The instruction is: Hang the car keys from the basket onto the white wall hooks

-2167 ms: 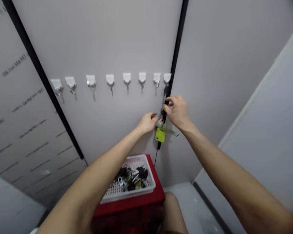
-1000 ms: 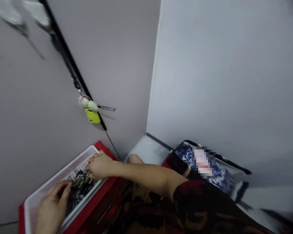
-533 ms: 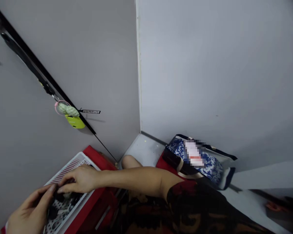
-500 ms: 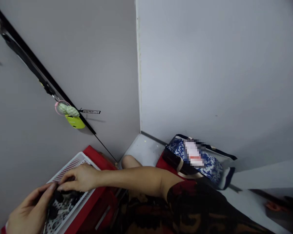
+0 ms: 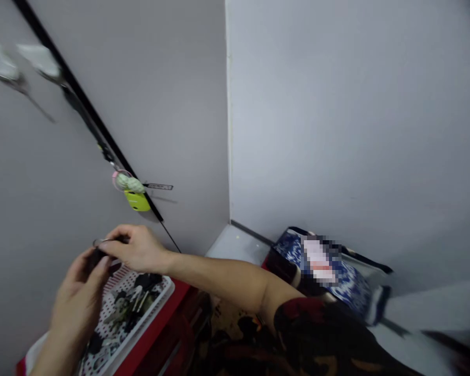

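My left hand [image 5: 80, 290] and my right hand [image 5: 135, 248] are raised together above a white perforated basket [image 5: 162, 290], both pinched on a dark key bunch [image 5: 102, 249] with a metal ring showing at its top. Several more dark keys and rings lie in the basket [image 5: 131, 303]. On the wall above, a bunch with a lime-green tag [image 5: 138, 201], a pale knotted charm and a pink ring hangs from the rightmost hook. Two white hooks [image 5: 39, 60] show blurred at the top left.
The basket sits on a red stool or box [image 5: 160, 326]. A black vertical strip [image 5: 86, 117] divides the wall panels. A blue-and-white patterned bag [image 5: 337, 274] lies on the floor at right by the corner. My knee and dark patterned clothing fill the bottom middle.
Both hands have lifted out of the basket holding a key bunch between them. The view has tilted up a little, bringing the hooks back into view at the top left.
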A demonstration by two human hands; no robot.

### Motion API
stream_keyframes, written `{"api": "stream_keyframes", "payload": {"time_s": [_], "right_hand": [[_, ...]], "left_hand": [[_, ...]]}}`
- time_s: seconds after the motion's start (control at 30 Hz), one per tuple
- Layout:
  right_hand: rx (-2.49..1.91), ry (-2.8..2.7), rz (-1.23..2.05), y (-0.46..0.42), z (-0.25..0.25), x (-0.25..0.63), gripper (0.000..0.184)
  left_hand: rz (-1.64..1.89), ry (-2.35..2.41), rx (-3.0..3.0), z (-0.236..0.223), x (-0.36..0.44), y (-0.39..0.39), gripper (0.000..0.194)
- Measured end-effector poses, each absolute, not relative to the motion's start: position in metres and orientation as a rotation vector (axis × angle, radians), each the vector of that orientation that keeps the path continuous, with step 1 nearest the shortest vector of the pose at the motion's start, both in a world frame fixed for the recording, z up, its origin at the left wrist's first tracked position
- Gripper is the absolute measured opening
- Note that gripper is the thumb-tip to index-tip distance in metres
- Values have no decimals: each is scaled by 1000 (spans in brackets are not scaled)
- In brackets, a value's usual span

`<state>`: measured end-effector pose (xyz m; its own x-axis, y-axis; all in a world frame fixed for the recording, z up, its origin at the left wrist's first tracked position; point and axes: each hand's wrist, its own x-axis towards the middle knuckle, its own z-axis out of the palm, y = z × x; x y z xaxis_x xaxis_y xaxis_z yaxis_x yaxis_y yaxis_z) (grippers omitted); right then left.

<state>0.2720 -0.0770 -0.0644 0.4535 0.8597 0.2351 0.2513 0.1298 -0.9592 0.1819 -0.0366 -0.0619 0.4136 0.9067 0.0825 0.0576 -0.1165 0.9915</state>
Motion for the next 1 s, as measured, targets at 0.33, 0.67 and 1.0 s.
{"api": "stream_keyframes", "payload": {"time_s": [0.33, 0.67, 1.0], "right_hand": [[-1005, -1114, 284, -48, 25, 298, 7], [-1068, -1044, -146, -13, 114, 323, 14], [-1341, -1134, -341, -2, 114, 329, 18]], "left_hand": [[1229, 540, 1551, 22, 203, -23, 25], [1362, 493, 1649, 106, 240, 12, 14], [1308, 663, 1683, 97, 250, 34, 13]]}}
